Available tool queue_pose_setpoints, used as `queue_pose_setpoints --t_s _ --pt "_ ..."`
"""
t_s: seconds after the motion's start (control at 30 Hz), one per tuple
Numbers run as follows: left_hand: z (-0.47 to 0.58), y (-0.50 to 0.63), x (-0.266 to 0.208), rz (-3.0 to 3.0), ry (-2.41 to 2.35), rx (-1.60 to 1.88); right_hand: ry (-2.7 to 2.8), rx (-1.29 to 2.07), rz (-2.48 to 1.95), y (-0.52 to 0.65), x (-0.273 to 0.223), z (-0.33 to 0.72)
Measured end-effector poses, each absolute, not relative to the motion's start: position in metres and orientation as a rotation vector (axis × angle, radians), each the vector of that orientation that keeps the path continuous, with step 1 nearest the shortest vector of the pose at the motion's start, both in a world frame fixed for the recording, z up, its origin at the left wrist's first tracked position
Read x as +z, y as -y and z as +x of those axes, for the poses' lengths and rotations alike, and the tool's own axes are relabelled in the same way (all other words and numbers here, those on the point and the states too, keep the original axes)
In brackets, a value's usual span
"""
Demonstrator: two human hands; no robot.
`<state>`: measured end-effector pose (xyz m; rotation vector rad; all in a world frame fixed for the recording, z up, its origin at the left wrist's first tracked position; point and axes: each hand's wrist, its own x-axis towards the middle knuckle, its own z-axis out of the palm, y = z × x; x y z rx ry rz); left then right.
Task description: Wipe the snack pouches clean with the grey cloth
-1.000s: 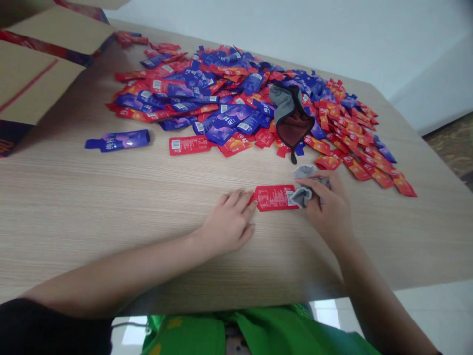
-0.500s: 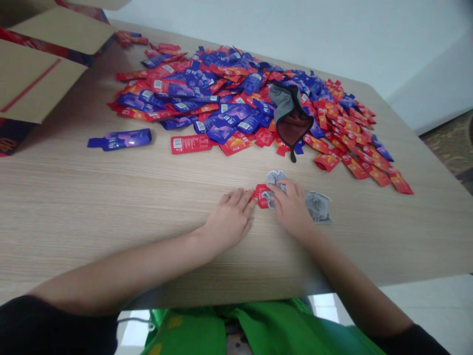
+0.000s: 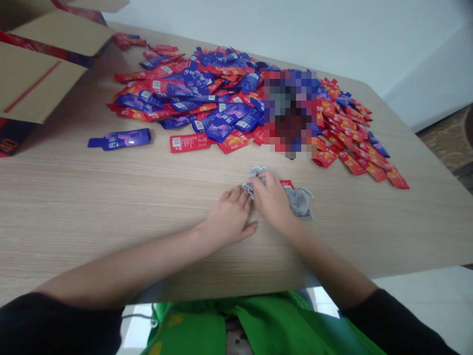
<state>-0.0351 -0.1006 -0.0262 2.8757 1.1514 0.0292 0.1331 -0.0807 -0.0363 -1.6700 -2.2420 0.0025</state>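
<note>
A crumpled grey cloth [image 3: 257, 172] is under the fingers of my right hand [image 3: 271, 197], which is closed on it and presses it on the table. Beside it, my left hand [image 3: 229, 214] lies flat, thumb out to the side, with fingertips against the cloth's left edge. A corner of a red sachet [image 3: 287, 184] shows just beyond my right hand; the rest is hidden under the hand and cloth. The second grey piece [image 3: 301, 201], crumpled too, lies right of my right hand, touching or very close to that sachet.
A large heap of red and purple sachets [image 3: 221, 106] spreads across the back of the wooden table [image 3: 111, 207]. One purple sachet [image 3: 127, 139] lies apart at left, near an opened cardboard box [image 3: 40, 88]. A blurred-out patch [image 3: 290, 116] covers a dark item on the heap.
My right hand has slid left with the grey cloth, up to my left fingertips. The red sachet's right end now shows beyond it. My left thumb has spread outward.
</note>
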Motion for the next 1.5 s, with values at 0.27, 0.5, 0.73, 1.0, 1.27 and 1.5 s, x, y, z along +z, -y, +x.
queue_pose_setpoints --t_s 0.27,0.5,0.73,1.0,1.27,1.5 --pt "-0.033 0.100 -0.024 2.831 -1.158 -0.006 2.271 -0.093 -1.726 0.087 -0.050 0.160" --pt "-0.032 0.100 -0.023 2.801 -1.169 -0.014 1.859 -0.012 -1.733 0.090 -0.031 0.183" --pt "-0.032 0.101 -0.023 2.817 -1.172 -0.026 2.255 0.101 -1.546 0.092 -0.038 0.149" --pt "-0.031 0.101 -0.021 2.797 -1.184 -0.040 2.256 -0.072 -1.664 0.095 -0.046 0.154" --pt "-0.030 0.103 -0.021 2.804 -1.181 -0.006 2.069 -0.247 -1.923 0.107 -0.051 0.203" --pt "-0.028 0.104 -0.023 2.820 -1.180 0.001 1.897 -0.106 -1.830 0.101 -0.037 0.206"
